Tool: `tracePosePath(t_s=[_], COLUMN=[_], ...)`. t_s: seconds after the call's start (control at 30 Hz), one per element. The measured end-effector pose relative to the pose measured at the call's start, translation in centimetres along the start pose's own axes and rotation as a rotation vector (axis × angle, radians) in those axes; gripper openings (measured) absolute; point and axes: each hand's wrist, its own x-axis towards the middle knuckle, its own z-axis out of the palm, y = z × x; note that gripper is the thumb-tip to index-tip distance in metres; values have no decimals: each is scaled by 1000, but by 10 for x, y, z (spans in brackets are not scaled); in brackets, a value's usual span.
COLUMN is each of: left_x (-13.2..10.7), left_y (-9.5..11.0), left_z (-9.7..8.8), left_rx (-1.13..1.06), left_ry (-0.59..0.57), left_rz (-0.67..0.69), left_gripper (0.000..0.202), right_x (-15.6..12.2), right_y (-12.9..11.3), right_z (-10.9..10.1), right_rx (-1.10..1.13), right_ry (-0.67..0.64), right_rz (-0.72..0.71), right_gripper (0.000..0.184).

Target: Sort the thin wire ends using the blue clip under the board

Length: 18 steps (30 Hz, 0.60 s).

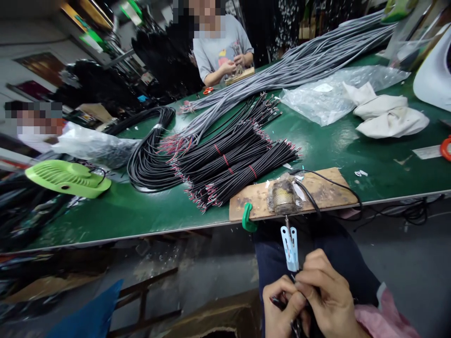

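My left hand is closed round a black cable low in the view, above my lap. Beside it, my right hand pinches at the same cable, its fingertips meeting those of the left. The exact end of the cable is hidden between the fingers. Just beyond the fingertips, a light blue clothespin hangs from a thin metal shaft. That shaft sticks out of a small grimy motor fixed on a wooden board at the table's edge. A green clamp grips the board's left end.
Bundles of short black cables with stripped ends lie on the green table, by long grey cables. Around them are a plastic bag, white cloth gloves and a lime-green fan. A co-worker sits across.
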Motion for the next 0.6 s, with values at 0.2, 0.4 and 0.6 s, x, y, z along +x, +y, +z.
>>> tracePosePath(t_s=[0.2, 0.4, 0.6], left_x=[2, 12, 11], left_y=[21, 56, 61], left_z=[-5, -1, -2], left_rx=[-56, 413, 617], left_ry=[-90, -35, 36], left_rz=[6, 253, 298], left_gripper=[12, 11, 8], right_x=[12, 23, 33], right_y=[7, 4, -10], right_z=[-8, -16, -35], right_rx=[528, 623, -3], right_ry=[-254, -347, -264], right_rz=[355, 699, 155], right_gripper=[27, 34, 5])
